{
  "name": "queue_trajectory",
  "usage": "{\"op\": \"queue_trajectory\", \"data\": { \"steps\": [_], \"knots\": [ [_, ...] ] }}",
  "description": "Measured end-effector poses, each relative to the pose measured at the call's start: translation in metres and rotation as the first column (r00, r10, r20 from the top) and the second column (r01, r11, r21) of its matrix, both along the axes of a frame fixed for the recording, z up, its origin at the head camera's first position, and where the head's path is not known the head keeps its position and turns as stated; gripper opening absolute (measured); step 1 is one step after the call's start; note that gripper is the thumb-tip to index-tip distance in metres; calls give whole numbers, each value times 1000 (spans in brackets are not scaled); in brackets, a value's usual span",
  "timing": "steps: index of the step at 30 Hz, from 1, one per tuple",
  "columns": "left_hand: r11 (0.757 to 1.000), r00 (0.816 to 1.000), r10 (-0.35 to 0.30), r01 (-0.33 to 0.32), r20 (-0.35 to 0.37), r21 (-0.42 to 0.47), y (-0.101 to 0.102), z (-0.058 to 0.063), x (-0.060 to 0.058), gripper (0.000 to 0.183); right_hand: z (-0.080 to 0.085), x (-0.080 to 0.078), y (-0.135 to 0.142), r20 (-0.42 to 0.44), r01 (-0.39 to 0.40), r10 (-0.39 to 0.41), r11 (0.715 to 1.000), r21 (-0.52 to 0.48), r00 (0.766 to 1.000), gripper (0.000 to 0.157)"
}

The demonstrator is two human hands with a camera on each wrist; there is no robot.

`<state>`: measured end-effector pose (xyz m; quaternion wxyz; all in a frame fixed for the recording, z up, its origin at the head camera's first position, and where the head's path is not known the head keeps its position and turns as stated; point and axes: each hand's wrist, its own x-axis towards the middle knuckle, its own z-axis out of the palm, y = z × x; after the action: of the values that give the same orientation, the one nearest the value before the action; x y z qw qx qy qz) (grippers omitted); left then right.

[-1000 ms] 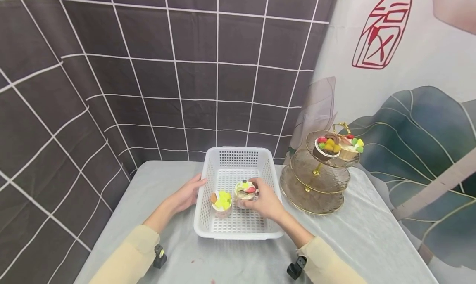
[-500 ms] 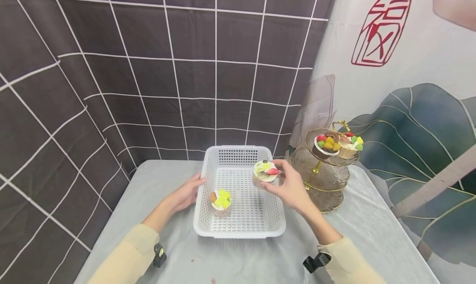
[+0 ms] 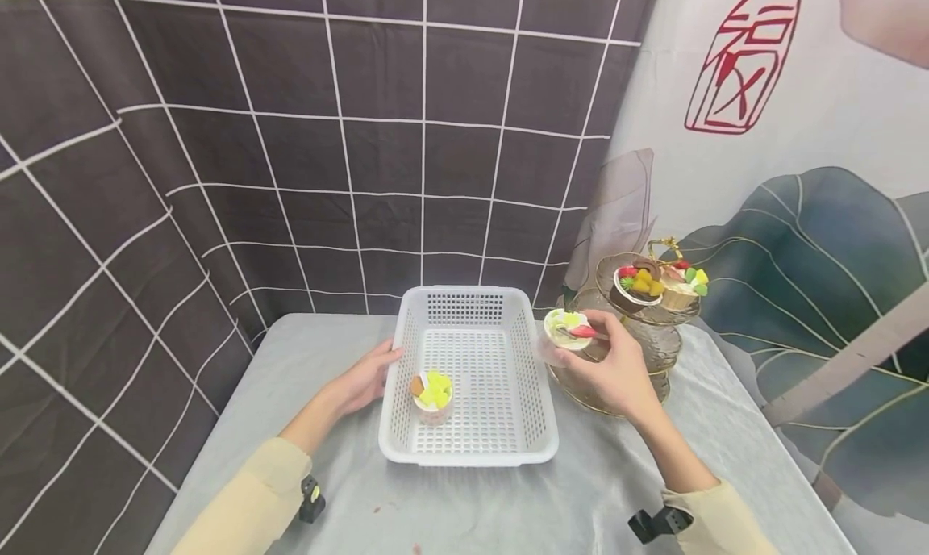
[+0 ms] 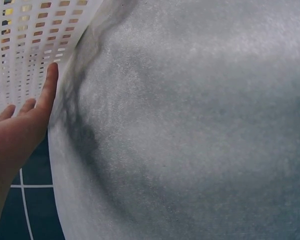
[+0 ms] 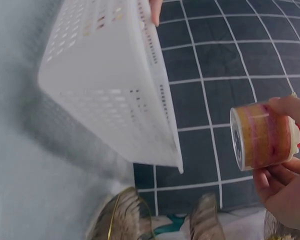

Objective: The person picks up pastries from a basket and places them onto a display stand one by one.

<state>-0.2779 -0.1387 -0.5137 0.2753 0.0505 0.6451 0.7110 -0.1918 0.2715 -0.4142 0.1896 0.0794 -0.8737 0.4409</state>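
Note:
My right hand [image 3: 613,369] holds a clear cake cup [image 5: 265,137] by its sides, thumb and fingers round it. Orange and pink layers show through its wall; white cream, yellow-green pieces and a red strawberry slice top it. In the head view it is just past the right rim of a white perforated basket [image 3: 537,438], overlapping the tiered stand [image 3: 581,390]. My left hand [image 3: 366,377] rests at the basket's left side, its fingers [image 4: 49,90] extended along the outer wall. A second cup [image 3: 433,402], topped with yellow fruit and a brown piece, stands inside the basket.
The three-tiered, gold-edged glass stand carries two fruit-topped cups [image 3: 637,285] on its top tier. A grey cloth [image 3: 464,511] covers the table. A dark gridded curtain [image 3: 377,160] rises behind it, with a printed white curtain [image 3: 798,168] at the right.
My right hand has lifted the cake cup from the basket and carried it right, over the rim towards the stand. My left hand has stayed at the basket's left side.

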Motion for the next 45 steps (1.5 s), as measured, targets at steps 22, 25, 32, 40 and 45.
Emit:
{"op": "queue_trajectory", "data": {
  "steps": [22,25,32,40,45],
  "knots": [
    [1000,1000,-5,5,-7,11,-1,0,1,67,-15,5,34,66,148,-144,987,-67,987,64],
    [1000,1000,-8,8,-8,11,-1,-1,1,67,-16,4,38,82,159,-154,985,-68,985,64],
    [1000,1000,-6,6,-6,22,-1,-2,0,67,-16,-1,45,125,168,-158,983,-72,980,65],
    [1000,1000,-6,6,-18,12,-1,-2,1,66,-18,-10,47,149,190,-174,977,-96,973,66],
    [1000,1000,-5,5,-17,9,0,-1,0,66,-20,-16,47,153,200,-179,970,-135,972,66]
  ]
}}
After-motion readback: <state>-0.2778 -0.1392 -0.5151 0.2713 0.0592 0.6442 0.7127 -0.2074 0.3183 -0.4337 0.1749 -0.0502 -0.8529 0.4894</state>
